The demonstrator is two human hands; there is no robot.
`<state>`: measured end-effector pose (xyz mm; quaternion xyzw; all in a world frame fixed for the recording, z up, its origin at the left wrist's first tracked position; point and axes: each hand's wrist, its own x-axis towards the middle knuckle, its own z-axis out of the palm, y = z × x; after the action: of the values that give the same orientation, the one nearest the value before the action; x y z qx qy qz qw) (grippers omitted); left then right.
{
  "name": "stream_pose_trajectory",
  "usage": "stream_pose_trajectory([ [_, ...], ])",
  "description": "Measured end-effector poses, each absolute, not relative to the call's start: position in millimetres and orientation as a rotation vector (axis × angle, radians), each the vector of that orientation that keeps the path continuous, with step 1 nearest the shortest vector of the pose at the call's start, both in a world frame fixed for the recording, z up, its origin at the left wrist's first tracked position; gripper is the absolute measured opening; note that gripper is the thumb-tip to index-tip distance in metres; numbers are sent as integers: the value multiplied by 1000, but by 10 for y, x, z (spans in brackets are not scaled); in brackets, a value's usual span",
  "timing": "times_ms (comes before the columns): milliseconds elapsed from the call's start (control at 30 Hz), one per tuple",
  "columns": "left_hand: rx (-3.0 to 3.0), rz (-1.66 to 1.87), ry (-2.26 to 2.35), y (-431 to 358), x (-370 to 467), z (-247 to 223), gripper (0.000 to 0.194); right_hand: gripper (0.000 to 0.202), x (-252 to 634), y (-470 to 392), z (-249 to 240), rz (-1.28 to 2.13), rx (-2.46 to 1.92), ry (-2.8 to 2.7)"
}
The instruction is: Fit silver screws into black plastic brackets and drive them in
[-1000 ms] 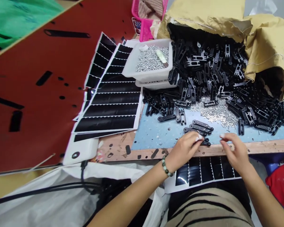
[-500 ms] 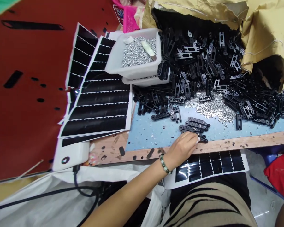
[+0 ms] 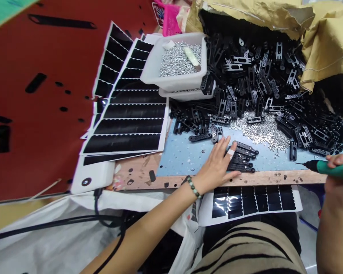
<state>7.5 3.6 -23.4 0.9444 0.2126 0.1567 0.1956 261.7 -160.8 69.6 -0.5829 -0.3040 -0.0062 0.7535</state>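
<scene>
My left hand lies flat with fingers spread on the blue mat, wearing a beaded bracelet and a white wrap on one finger. Under and beside its fingertips is a row of several black plastic arms with round knobs at their right ends. At the right edge my right hand grips a green electric screwdriver, its thin bit pointing left over the mat. Loose silver screws and nuts are strewn behind the row. A large heap of black plastic parts lies beyond them.
A white tub of screws stands at the back, holding a pale-handled tool. Sheets of black stickers lie left, and another sticker sheet sits below the table edge. A torn brown paper sack is behind. A black cable runs lower left.
My left hand has opened from a closed pose over the arms and now lies spread at their left. My right hand has come into view with the screwdriver. The view has shifted slightly.
</scene>
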Motion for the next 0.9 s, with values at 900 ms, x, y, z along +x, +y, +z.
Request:
stream_pose_trajectory([
  [900,2511,423,576,75,292,-321,79,15,1988,-371,436,547,-1015,-1281],
])
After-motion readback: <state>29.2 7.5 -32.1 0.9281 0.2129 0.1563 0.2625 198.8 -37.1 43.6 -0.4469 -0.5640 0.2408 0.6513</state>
